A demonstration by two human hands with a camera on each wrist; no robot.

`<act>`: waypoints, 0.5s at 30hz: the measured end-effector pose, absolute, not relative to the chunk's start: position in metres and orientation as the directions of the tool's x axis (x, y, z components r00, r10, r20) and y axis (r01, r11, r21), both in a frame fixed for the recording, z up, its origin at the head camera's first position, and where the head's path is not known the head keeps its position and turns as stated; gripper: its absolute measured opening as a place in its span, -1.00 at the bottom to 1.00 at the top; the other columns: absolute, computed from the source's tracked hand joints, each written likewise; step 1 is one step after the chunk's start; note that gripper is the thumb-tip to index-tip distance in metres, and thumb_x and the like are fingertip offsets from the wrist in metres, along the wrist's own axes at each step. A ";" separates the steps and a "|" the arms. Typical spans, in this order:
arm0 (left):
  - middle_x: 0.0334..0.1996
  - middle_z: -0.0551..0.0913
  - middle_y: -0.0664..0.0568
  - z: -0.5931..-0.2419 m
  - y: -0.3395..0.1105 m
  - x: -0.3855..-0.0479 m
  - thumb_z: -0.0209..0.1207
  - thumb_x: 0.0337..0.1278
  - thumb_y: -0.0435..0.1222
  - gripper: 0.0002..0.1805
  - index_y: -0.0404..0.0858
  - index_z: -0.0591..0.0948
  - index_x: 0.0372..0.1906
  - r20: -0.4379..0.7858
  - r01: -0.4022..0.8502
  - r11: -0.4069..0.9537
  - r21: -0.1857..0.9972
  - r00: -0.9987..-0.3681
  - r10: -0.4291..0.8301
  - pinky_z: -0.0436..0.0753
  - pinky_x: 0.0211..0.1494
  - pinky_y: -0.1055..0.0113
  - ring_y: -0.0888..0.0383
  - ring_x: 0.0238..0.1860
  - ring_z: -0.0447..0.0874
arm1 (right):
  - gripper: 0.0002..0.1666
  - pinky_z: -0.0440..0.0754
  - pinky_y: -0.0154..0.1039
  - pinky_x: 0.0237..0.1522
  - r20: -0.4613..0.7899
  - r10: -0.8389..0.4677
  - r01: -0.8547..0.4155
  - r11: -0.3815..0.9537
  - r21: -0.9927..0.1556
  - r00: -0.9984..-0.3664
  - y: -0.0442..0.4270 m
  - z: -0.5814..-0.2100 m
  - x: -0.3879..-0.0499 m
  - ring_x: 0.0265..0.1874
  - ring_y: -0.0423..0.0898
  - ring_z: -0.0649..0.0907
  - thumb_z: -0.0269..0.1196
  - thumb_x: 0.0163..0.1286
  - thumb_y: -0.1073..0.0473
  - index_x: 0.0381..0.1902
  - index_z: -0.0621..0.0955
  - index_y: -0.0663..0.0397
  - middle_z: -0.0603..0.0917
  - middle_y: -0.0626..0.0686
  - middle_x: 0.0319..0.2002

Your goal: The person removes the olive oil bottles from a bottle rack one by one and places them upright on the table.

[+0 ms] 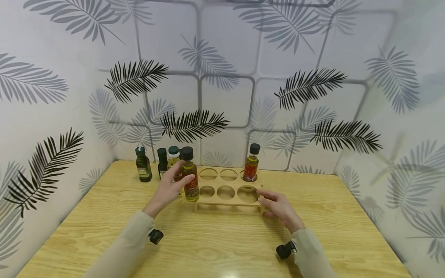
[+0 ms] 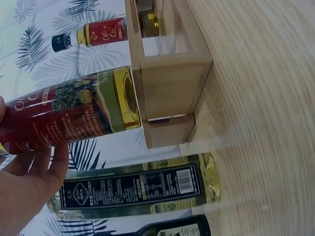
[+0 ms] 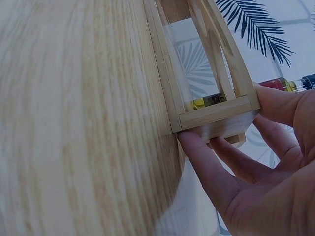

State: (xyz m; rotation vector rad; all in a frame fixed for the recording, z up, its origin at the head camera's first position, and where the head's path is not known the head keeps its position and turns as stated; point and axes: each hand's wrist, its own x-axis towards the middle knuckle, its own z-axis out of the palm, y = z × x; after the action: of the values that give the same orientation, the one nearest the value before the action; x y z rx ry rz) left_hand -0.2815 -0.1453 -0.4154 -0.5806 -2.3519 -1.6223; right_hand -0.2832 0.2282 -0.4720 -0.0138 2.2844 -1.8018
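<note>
My left hand (image 1: 169, 189) grips a black-capped olive oil bottle (image 1: 191, 185) with a red label. This bottle stands upright above the left end of the wooden rack (image 1: 218, 183); in the left wrist view its base is next to the rack's top board. My right hand (image 1: 281, 208) holds the rack's right end, with the thumb at the upper edge and fingers against the end panel (image 3: 216, 114). A similar red-labelled olive oil bottle (image 1: 250, 168) sits in the back right hole. Several round holes in the rack hold nothing.
Left of the rack, a green bottle (image 1: 144, 170), a dark slim bottle (image 1: 162, 164) and a clear oil bottle (image 1: 173, 155) with a green cap stand on the wooden table (image 1: 222, 243). The left hand partly hides this group. A leaf-patterned wall covering (image 1: 226, 100) rises behind the table.
</note>
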 end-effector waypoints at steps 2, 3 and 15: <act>0.12 0.61 -0.15 -0.415 -0.150 -0.281 0.17 0.36 -0.10 -0.44 -0.09 0.37 0.39 0.395 0.436 0.328 0.838 -0.899 0.188 0.64 0.10 0.00 -0.06 0.09 0.63 | -0.43 0.67 -0.05 0.02 -0.177 -0.150 0.138 0.241 -0.961 -0.973 0.228 -0.472 -0.283 0.37 0.14 0.37 0.20 0.46 0.12 0.38 0.45 0.07 0.26 0.21 0.47; 0.12 0.61 -0.14 -0.415 -0.152 -0.281 0.17 0.36 -0.09 -0.44 -0.09 0.37 0.39 0.392 0.432 0.333 0.838 -0.902 0.184 0.64 0.08 0.01 -0.06 0.07 0.64 | -0.42 0.67 -0.07 0.02 -0.177 -0.154 0.137 0.242 -0.961 -0.972 0.228 -0.473 -0.283 0.37 0.13 0.37 0.21 0.45 0.11 0.39 0.44 0.07 0.26 0.22 0.48; 0.15 0.55 -0.15 -0.415 -0.177 -0.275 0.19 0.34 -0.13 -0.44 -0.15 0.39 0.37 0.387 0.413 0.360 0.837 -0.910 0.147 0.64 0.12 0.08 -0.06 0.13 0.58 | -0.47 0.69 -0.10 -0.03 -0.186 -0.118 0.154 0.237 -0.959 -0.975 0.228 -0.475 -0.286 0.30 0.07 0.44 0.20 0.45 0.17 0.35 0.49 0.04 0.32 0.18 0.45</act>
State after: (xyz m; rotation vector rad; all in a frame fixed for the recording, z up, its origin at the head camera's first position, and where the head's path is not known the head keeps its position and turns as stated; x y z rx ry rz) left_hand -0.2754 -0.1770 -0.4155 -0.5009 -2.3773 -1.5721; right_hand -0.2863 0.2283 -0.4749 0.0339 2.2889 -1.8144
